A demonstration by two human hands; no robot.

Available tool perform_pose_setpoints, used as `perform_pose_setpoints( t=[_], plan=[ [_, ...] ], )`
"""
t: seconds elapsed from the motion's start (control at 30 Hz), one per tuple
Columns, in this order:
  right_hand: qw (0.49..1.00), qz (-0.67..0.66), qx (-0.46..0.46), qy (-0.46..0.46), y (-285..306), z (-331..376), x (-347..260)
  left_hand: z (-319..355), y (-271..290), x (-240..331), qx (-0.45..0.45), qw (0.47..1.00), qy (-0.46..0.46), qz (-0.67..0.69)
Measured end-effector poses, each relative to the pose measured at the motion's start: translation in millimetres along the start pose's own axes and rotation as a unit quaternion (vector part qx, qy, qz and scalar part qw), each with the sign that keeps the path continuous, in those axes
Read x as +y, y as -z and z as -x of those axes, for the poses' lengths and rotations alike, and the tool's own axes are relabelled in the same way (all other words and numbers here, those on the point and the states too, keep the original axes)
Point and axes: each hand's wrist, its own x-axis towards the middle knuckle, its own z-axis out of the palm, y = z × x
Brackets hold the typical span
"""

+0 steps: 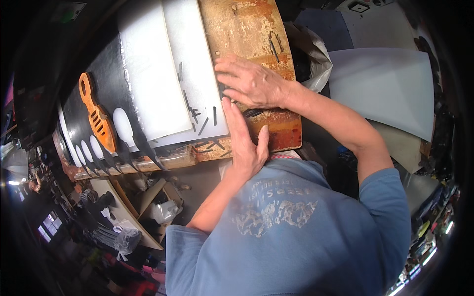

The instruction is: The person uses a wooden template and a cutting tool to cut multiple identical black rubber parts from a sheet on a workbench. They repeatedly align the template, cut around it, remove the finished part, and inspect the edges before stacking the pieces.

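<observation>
Two white sheets being pressed flat on board, long axes running away from person; left hand, right hand open.

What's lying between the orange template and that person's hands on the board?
In the head view, white sheets lie between the orange template and the left hand and right hand, with small dark strips scattered near the hands.

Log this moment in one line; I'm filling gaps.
left hand flat on white sheet | right hand flat on wooden board | nothing gripped
</observation>
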Motion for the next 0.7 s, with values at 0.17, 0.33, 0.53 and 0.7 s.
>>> perform_pose_setpoints(
  t=[0.17,0.33,0.53,0.7],
  plan=[
    [0.996,-0.069,-0.054,0.02,19,26,-3,-5,-3,-1,0.001,1.0,-0.014,-0.015],
    [0.996,-0.052,0.063,-0.019,55,37,11,-19,-6,-4,0.012,0.997,-0.026,-0.065],
    [0.967,0.118,0.187,-0.125,60,34,30,-48,-31,1,-0.032,0.978,0.007,-0.207],
    [0.92,-0.014,0.28,-0.276,61,72,23,-81,-48,0,-0.046,0.978,-0.032,-0.201]
  ],
)
